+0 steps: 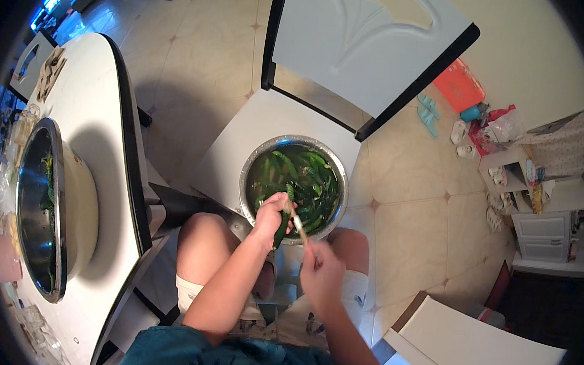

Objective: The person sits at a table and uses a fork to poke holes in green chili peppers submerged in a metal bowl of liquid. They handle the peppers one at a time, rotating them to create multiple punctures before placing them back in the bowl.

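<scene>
A dark green cucumber is gripped in my left hand, over the near edge of a round metal basin. My right hand, slightly blurred, holds a slim brush-like tool by its handle. The tool's pale head meets or nearly meets the cucumber; the blur hides which. Cloudy water fills much of the basin, and several green cucumbers lie in it. The basin stands on the white seat of a chair, just beyond my knees.
At left, a white table with a black edge bears a large metal bowl with green produce inside. The chair's backrest rises beyond the basin. Blue slippers and a red container are on the floor at right.
</scene>
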`<state>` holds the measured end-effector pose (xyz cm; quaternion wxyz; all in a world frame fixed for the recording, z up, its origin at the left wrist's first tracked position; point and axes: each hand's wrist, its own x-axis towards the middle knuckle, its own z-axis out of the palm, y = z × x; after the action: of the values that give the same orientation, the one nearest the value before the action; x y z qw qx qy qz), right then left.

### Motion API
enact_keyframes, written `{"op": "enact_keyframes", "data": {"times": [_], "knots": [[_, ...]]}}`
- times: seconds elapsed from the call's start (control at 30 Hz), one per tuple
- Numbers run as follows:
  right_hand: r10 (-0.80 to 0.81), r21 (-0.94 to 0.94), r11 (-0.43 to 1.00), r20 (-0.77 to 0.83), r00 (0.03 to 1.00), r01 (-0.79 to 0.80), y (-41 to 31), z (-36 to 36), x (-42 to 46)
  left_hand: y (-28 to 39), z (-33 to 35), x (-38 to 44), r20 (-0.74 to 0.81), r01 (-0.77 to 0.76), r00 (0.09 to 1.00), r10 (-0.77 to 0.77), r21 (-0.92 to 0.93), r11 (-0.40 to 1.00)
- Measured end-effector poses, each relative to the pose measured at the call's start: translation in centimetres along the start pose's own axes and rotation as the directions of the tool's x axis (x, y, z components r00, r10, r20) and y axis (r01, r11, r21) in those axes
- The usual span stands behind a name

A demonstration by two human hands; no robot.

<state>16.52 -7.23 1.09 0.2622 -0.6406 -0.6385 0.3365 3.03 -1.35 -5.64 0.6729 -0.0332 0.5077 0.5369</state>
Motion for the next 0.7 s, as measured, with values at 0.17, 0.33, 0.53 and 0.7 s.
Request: {"op": "enact_keyframes", "data": {"times": [0.17,0.33,0.53,0.7], "knots": [[0.038,-0.087,0.996,0.088,0.995,-0.03,-1.2,1.0,2.0,-0.7,-1.3,0.8,-0.039,0.072,0.997,-0.073,-0.013,0.997],[0.044,-0.018,0.999,-0.014,0.999,-0.044,-0.4,0.8,0.5,-0.7,-0.5,0.4,0.04,0.028,0.999,-0.027,-0.015,1.0],[-0.063,0.054,0.996,-0.157,0.986,0.072,0.5,0.4,2.4,0.5,-0.4,-0.4,0.134,0.156,0.981,-0.138,-0.137,0.978],[0.037,0.111,0.993,-0.107,0.994,-0.025,0.4,0.4,1.9,0.0,-1.1,-0.1,0.28,0.168,0.954,-0.108,-0.2,0.965]]}}
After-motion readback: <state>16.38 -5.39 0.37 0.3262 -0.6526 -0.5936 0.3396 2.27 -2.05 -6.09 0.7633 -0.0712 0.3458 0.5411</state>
